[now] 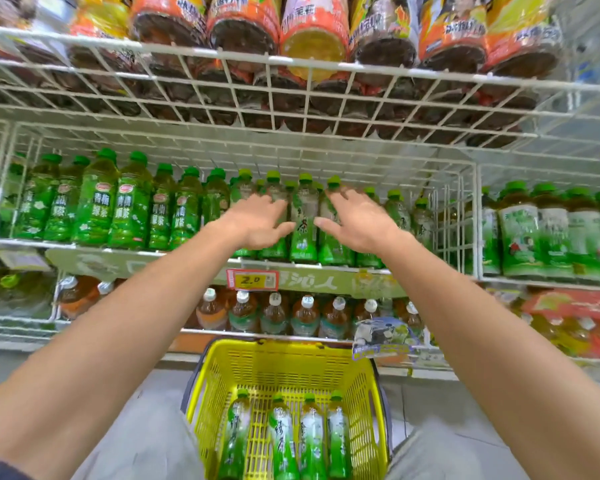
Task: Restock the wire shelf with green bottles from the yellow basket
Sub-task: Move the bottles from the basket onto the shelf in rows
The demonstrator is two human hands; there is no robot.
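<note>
Bottles (283,441), four of them, lie side by side on the floor of the yellow basket (284,367) at the bottom centre of the frame, green caps pointing up-frame toward the shelf (136,250). Both arms reach past the basket to the middle tier. There the left hand (257,221) and right hand (355,220) sit either side of one upright bottle in the row (303,220) at centre frame.

Neither hand holds anything. The fingers (279,204) of each hand are spread apart and laid flat against the row, touching it rather than curling round it. The view is blurred here, so exactly which bottles they touch is hard to say.

The basket bottles look full and capped, so I judge each to be moderately heavy and firm under a squeeze, not fragile. The glossy label film probably makes them slippery, and lying loose they may roll when one is lifted out.

The best hold seems to be a full wrap round the mid-body, where the label is. The thin neck gives less purchase. A hold round the body also lets the wrist turn the bottle upright before it goes through the low gap under the upper tier.
</note>
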